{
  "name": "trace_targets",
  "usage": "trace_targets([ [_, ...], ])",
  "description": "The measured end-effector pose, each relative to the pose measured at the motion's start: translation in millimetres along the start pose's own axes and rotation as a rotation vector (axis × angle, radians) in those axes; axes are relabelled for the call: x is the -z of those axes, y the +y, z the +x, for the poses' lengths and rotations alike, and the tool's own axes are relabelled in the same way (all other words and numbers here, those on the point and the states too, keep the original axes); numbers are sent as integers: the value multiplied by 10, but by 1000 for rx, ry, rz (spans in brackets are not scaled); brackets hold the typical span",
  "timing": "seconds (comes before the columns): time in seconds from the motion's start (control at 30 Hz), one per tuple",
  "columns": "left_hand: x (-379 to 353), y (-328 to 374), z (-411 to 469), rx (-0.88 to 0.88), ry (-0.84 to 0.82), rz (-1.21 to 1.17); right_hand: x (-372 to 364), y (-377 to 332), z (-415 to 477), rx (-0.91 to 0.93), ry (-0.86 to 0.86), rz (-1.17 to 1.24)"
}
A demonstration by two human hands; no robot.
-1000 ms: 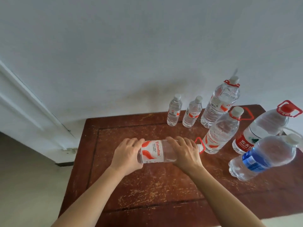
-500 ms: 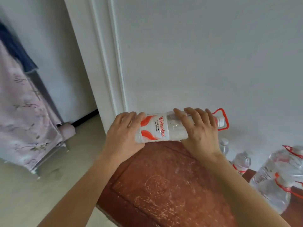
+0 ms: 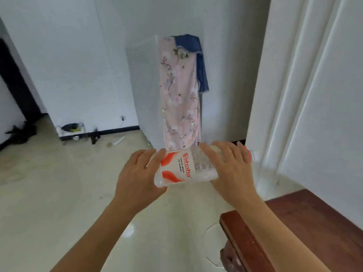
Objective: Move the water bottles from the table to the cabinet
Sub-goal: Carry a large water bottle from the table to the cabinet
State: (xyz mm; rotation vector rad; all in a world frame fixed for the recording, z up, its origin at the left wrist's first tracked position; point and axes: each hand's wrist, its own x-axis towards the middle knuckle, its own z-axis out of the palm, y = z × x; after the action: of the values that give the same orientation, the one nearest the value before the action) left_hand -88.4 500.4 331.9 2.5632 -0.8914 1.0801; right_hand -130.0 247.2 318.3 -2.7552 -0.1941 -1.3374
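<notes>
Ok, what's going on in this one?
A person holds a water bottle sideways in both hands, left hand at its base, right hand near its neck. It is over the floor, off the wooden table at lower right. A white cabinet draped with floral cloth stands ahead.

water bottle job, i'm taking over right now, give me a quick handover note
Left hand: grips the base end of the water bottle.
Right hand: grips its neck end. The bottle lies sideways in the air over the floor.
Table: only a corner shows, lower right; no other bottles in view.
Done: this bottle is off the table.
Left: carry it to the cabinet, probably the white unit with the floral cloth, then fetch any others.
</notes>
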Motion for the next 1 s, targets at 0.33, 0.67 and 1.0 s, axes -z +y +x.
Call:
trace_targets([
  [0.33, 1383, -2750, -1526, 399, -144, 414, -1355, -3375, 944, 281, -121, 306],
  [0.67, 2136, -4414, -2809, 726, -146, 628, -2301, -5933, 1518, 628, -148, 516],
  [1.0, 2307, -6653, -3222, 887, -217, 844, -3946, -8190, 2427, 739, -164, 767],
])
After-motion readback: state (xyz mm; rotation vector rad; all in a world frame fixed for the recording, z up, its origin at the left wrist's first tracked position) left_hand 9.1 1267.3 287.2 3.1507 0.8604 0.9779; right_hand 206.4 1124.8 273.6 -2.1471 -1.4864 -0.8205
